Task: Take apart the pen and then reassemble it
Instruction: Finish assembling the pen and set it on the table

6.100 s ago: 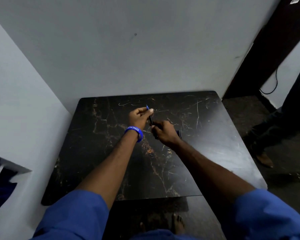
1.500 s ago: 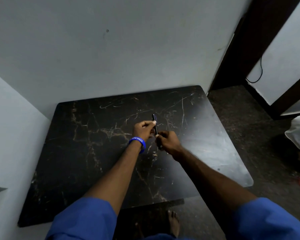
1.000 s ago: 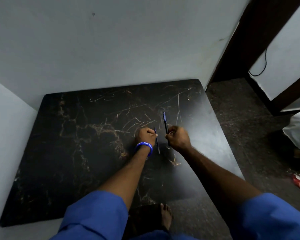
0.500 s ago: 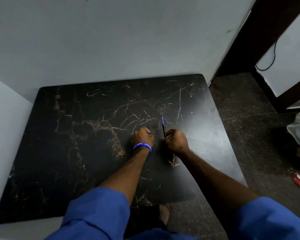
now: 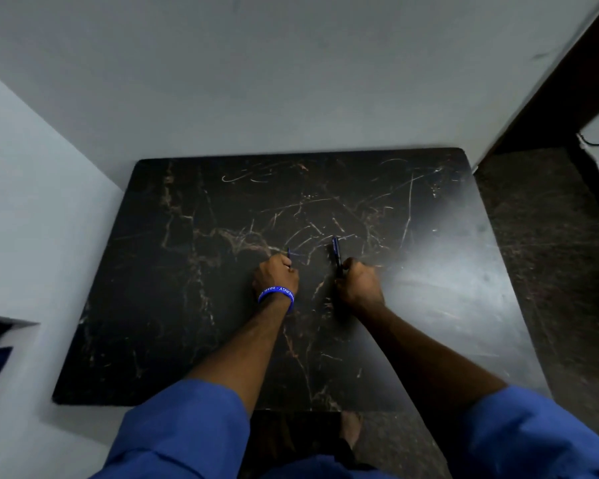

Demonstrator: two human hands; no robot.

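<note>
We saw the pen in two pieces, set apart from each other over the dark marbled tabletop (image 5: 187,305). The larger piece, the pen barrel (image 5: 337,252), was dark with blue markings near its far end; it pointed away from us, its near end hidden inside the right hand (image 5: 358,283). The smaller piece, a thin blue part (image 5: 288,252), showed only its tip above the left hand (image 5: 275,276); we could not tell its full shape.
</note>
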